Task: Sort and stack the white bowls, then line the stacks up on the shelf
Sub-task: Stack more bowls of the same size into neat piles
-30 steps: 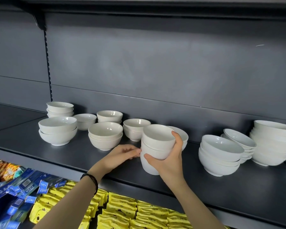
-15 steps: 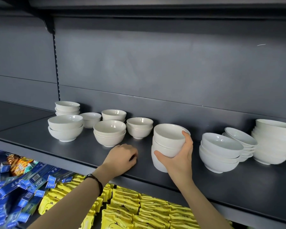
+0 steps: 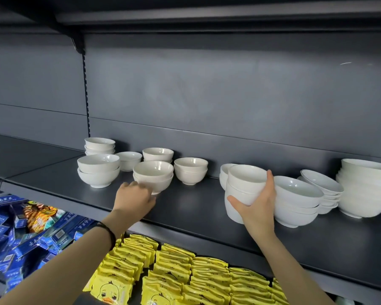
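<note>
**Sorting under way.** The right hand (image 3: 255,208) grips a stack of deep bowls (image 3: 244,188), thumb across the front and fingers curled round the far side. The stack leans slightly at mid-shelf, and whether its foot rests on the shelf (image 3: 196,208) cannot be told. The left hand (image 3: 133,198) reaches the foot of a pair of bowls (image 3: 153,176) with bent fingers; whether they grasp it is unclear.

Done, apparently: most bowls are nested, including the wide bowls (image 3: 296,201), the shallow bowls (image 3: 321,190) and the large stack (image 3: 365,190) to the right.

Left: a single bowl (image 3: 128,160) stands unstacked, the left group sits in two loose ranks, and no straight line exists yet.
</note>
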Demonstrator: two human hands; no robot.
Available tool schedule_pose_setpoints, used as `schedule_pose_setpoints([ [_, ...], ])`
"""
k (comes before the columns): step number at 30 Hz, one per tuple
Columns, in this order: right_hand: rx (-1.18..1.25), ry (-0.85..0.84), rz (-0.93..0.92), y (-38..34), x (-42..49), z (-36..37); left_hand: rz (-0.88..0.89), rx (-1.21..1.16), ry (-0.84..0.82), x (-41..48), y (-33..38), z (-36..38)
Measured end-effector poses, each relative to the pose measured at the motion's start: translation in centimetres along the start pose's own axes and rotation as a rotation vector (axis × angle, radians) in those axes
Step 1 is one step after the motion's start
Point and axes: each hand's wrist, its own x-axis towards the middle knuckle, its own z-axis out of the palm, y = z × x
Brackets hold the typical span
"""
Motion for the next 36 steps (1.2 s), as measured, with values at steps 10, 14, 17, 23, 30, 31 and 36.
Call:
schedule_pose_setpoints([
  [10, -0.428, 0.12, -0.625, -2.3, -0.9, 0.2, -0.029, 0.087, -0.09, -0.7, -1.1, -0.3],
  [14, -0.389, -0.063, -0.935, -4.3, -1.8, 1.4, -0.027, 0.003, -0.139, -1.2, -1.7, 0.0],
  [17, -0.417, -0.283, -0.882, -5.4, -1.9, 3.1, -0.027, -0.004, -0.165, -1.5, -2.3, 0.2],
  [23, -0.616, -0.683, -0.644, -6.6, -0.3, 7.1, -0.132, -0.204, -0.206, -0.6, -4.6, 1.5],
  [30, -0.438, -0.786, -0.372, -5.0, 2.6, 13.8, -0.187, -0.734, -0.32, 3.5, -7.4, 4.9],
  [31, -0.316, -0.814, -0.282, -4.8, 2.9, 14.8, -0.182, -0.902, -0.328, 4.1, -7.7, 5.2],
  [36, 0.125, -0.92, 0.048, -3.7, 3.0, 18.9, 0.022, -1.375, -0.52, 6.3, -8.9, 5.8],
])
